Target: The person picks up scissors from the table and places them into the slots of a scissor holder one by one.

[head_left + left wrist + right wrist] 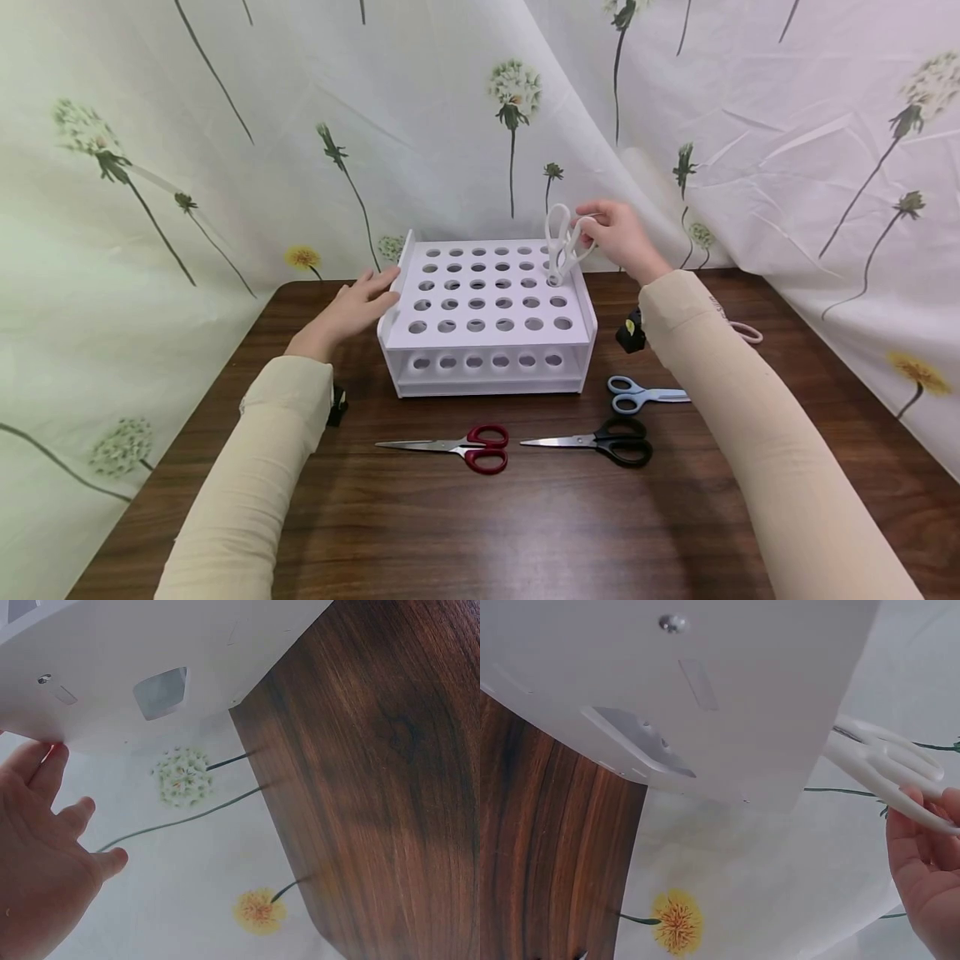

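The left grip [352, 307], fingers loosely extended and grasping nothing, touches the side of the white rack [491, 338] just right of it. Red-handled scissors [462, 447] lie on the worktop [420, 533], nearer the wearer than this grip. White scissors [556, 268] stand points-down in a right-hand rack hole, immediately left of the right grip [618, 239], which pinches one handle loop between thumb and fingers.
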{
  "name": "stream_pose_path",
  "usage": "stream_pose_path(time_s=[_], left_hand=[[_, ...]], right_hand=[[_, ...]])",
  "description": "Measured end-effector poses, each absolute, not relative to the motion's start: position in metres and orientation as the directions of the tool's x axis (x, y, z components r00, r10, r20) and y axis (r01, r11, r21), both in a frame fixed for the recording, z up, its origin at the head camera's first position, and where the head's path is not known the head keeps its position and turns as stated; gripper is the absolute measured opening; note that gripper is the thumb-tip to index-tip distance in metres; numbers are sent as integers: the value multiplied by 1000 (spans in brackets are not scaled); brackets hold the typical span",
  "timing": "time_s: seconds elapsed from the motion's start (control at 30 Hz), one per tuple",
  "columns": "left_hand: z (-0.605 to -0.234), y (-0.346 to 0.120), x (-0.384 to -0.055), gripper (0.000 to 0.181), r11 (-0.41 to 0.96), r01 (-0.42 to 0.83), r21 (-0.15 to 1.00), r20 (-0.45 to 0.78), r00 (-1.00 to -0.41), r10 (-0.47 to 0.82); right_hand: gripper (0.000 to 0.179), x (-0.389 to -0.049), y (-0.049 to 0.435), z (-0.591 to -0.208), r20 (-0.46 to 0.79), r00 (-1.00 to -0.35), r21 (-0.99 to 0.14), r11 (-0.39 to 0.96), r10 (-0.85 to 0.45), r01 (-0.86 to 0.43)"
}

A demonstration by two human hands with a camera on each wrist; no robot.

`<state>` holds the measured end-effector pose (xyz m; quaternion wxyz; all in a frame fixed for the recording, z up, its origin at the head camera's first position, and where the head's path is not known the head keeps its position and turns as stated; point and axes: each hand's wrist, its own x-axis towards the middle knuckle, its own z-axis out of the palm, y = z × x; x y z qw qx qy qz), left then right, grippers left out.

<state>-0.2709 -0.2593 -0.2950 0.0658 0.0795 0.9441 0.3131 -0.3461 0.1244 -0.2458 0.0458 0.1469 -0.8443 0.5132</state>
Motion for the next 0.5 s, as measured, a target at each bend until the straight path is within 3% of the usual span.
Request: stream_pose_path(time_s=[0.5], left_hand=[[-294,-258,-269,61,794,99,600,-83,-979,186]], right_hand=[[45,-345,143,-245,198,-962,-895,364,-189,-256]])
